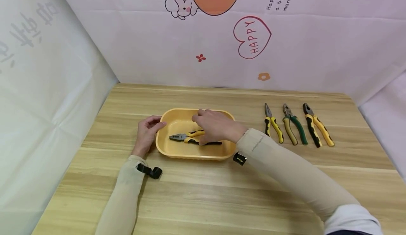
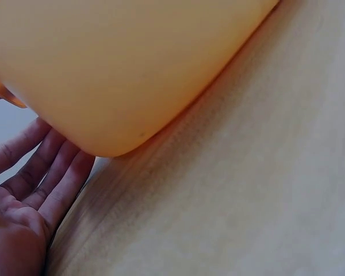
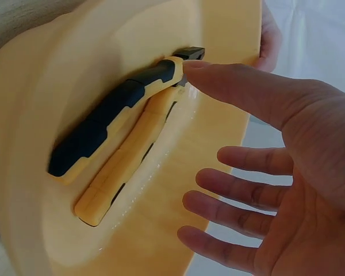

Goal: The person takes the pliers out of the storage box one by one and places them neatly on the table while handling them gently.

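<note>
A yellow plastic basin stands on the table, tilted in both wrist views by the camera angle. My left hand holds its left end, thumb over the rim and fingers against the outer wall. Inside lies a pair of combination pliers with yellow-and-black handles, jaws toward the left end. Over the basin is my right hand, covering part of the handles in the head view. In the right wrist view its fingers are spread apart and loosely extended, with the thumb tip overlapping the pliers near the pivot.
To the right of the basin, needle-nose pliers, pliers with green handles and another yellow-and-black pair lie in a row. A printed white cloth hangs behind the wooden table.
</note>
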`<state>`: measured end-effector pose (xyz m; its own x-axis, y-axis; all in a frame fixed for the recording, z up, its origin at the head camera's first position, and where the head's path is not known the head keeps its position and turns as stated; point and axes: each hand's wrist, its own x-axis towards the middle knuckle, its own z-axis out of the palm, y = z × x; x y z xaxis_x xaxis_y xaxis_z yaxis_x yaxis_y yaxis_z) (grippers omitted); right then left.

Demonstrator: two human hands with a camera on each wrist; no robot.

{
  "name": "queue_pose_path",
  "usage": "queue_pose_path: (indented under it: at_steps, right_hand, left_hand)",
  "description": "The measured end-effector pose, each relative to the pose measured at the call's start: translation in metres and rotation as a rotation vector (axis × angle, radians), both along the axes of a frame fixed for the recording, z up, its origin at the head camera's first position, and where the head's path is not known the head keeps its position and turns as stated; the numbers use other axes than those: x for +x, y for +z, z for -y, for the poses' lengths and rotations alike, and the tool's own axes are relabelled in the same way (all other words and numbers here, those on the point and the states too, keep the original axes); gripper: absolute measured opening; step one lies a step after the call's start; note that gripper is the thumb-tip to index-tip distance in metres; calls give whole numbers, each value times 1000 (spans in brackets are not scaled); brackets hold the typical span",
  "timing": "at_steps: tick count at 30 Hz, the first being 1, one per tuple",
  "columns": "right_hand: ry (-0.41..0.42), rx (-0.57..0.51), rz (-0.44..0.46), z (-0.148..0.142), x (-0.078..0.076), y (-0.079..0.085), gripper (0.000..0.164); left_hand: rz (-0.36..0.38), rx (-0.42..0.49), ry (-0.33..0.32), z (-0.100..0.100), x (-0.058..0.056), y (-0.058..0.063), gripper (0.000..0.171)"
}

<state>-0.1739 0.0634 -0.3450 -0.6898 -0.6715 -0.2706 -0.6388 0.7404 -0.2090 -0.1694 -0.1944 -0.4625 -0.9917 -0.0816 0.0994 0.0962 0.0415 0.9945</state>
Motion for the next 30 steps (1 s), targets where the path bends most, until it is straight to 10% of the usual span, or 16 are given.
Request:
queue_pose_path:
  at_steps: [30]
  right_hand:
    - [21,65,32,9,-7,-17,76]
  left_hand:
    - [2,3,-3,1,-1,-1,26]
